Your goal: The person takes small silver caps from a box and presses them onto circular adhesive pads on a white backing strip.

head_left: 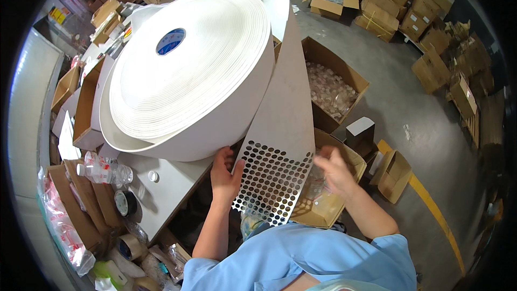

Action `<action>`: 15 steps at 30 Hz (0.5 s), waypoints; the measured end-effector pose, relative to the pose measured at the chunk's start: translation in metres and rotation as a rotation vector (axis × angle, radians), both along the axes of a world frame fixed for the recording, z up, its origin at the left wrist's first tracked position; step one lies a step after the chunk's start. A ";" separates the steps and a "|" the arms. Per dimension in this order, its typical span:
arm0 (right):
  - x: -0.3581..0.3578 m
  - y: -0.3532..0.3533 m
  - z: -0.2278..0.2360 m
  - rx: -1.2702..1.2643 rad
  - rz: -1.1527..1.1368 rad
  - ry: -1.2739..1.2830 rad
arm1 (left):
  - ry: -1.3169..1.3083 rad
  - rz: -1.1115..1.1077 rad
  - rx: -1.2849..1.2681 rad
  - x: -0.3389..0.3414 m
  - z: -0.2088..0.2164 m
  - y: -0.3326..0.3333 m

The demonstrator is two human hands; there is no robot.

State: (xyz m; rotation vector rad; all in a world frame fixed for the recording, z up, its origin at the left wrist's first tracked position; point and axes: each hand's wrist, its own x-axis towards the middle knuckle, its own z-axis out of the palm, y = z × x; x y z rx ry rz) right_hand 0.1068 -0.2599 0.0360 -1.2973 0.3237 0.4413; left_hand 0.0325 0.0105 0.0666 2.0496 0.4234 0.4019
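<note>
A big roll of white foam sheet (188, 75) lies on its side on the table. Its loose end (285, 102) comes round the far side and hangs down towards me, its lower part punched with rows of round holes (269, 178). My left hand (223, 178) is beside the strip's left edge, below the roll; its fingers are bent and the thumb stands apart at the edge. By the right edge is my right hand (335, 171), its fingers blurred and pointing at the strip. Whether they touch it I cannot tell.
An open carton (323, 205) stands under my right hand; behind it another carton (355, 78) holds many small clear pieces. On the white table (167, 178) are plastic bottles (105, 171), a white cap (153, 176) and a tape roll (125, 203). Stacked cartons (420, 8) line the far right.
</note>
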 end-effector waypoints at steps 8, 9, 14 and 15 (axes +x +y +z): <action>0.000 0.017 -0.011 0.500 0.080 0.186 | 0.238 -0.144 -0.340 0.002 0.001 0.003; 0.001 0.017 -0.012 0.603 0.102 0.150 | 0.245 -0.159 -0.345 0.003 0.003 0.004; -0.007 0.024 -0.008 0.492 0.005 -0.111 | 0.251 -0.179 -0.438 0.002 0.010 0.000; -0.010 0.025 -0.011 0.438 -0.035 -0.168 | 0.265 -0.184 -0.437 0.002 0.013 -0.002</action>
